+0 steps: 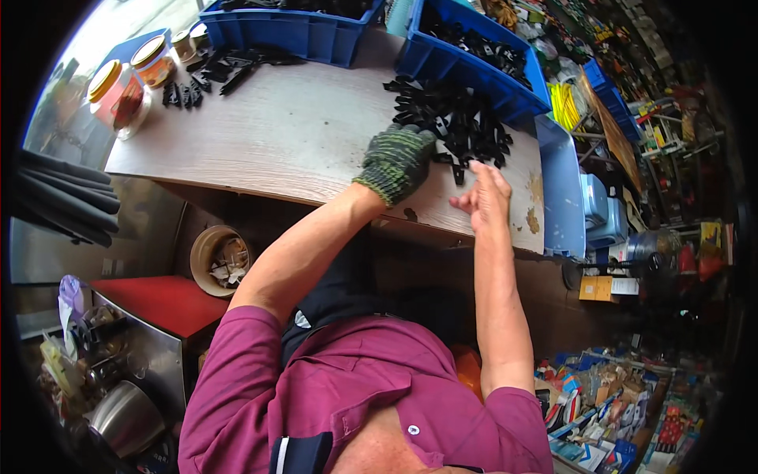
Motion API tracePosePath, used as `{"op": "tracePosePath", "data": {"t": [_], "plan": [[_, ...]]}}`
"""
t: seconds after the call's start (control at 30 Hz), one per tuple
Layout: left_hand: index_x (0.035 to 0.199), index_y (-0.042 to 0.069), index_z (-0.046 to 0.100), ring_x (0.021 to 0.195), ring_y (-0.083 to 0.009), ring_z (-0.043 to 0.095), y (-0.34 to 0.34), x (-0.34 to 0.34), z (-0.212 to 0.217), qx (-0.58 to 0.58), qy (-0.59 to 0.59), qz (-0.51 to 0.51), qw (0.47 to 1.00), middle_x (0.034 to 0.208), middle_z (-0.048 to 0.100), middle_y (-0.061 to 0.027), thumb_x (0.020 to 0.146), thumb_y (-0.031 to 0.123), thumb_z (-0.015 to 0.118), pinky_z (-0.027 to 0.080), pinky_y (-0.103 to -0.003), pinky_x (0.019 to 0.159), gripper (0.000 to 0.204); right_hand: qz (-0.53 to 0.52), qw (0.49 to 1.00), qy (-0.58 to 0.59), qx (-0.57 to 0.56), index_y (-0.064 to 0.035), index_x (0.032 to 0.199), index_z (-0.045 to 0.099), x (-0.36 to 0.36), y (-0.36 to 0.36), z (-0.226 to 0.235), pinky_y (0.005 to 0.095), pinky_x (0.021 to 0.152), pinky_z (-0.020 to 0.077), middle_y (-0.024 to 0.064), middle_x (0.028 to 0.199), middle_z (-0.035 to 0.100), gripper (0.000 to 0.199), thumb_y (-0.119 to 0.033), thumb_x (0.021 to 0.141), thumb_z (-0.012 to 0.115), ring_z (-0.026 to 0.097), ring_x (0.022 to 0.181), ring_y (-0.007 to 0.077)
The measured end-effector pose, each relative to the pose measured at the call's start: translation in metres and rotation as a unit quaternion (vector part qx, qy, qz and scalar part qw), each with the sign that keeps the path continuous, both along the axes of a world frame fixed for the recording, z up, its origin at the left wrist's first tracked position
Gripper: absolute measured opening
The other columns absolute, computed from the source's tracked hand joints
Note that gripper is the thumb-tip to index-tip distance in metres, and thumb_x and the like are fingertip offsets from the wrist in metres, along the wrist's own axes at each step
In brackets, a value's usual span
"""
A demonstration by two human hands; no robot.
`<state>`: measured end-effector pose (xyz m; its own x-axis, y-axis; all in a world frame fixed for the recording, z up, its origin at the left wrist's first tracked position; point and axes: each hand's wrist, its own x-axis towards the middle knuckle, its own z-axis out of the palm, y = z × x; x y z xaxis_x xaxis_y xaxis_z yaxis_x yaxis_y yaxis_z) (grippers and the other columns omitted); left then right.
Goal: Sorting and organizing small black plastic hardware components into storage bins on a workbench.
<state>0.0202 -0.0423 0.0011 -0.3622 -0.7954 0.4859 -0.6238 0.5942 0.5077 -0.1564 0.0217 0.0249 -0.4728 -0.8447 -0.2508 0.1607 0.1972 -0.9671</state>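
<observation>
A heap of small black plastic parts [472,118] lies on the pale wood-grain table [284,130], in front of a blue crate. My left hand [397,163], in a green and black knit glove, rests at the heap's left edge. Its fingers are curled, and whatever they hold is hidden. My right hand [488,197] is bare and hovers by the table's front edge, just below the heap. Its fingers are stretched toward the parts and apart from the thumb, with nothing visible in them.
Blue crates [288,38] of black parts stand at the back, one [513,93] right behind the heap. Lidded jars [117,93] and scattered black parts [237,69] are at the far left. Below the table are a bin [207,251] and a red-topped cabinet [162,299].
</observation>
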Motion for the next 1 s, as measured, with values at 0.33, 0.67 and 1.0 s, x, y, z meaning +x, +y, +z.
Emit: {"op": "tracePosePath", "data": {"t": [0.33,0.67,1.0], "plan": [[0.1,0.012,0.069,0.092,-0.0372,0.063,-0.001,-0.002,0.004,0.001,-0.076,-0.015,0.997,0.096,0.067,-0.0141,0.084,0.024,0.065,0.053,-0.048,0.075,0.02,0.056,0.996,0.069,0.02,-0.0019,0.091,0.063,0.024,-0.018,-0.005,0.032,0.037,0.0495,0.0019,0.058,0.054,0.024,-0.024,0.089,0.072,0.043,0.036,0.0093],[0.097,0.01,0.064,0.083,-0.0381,0.065,0.006,0.0,0.007,0.029,0.094,-0.059,0.993,0.092,0.065,-0.018,0.084,0.018,0.064,0.053,-0.05,0.07,0.015,0.079,0.991,0.105,0.012,-0.0036,0.092,0.067,0.02,-0.02,-0.008,0.0267,0.035,0.036,-0.0038,0.048,0.042,0.032,-0.035,0.091,0.072,0.033,0.035,0.0075],[0.116,0.008,0.063,0.096,-0.0349,0.067,-0.002,0.004,0.0,0.185,0.21,-0.163,0.946,0.104,0.069,-0.0166,0.085,0.016,0.068,0.054,-0.041,0.079,0.033,0.109,0.988,0.086,-0.063,-0.0043,0.091,0.066,0.01,-0.014,-0.021,0.0248,0.037,0.0357,-0.0055,0.051,0.043,0.021,-0.025,0.093,0.068,0.031,0.038,0.0057]]}}
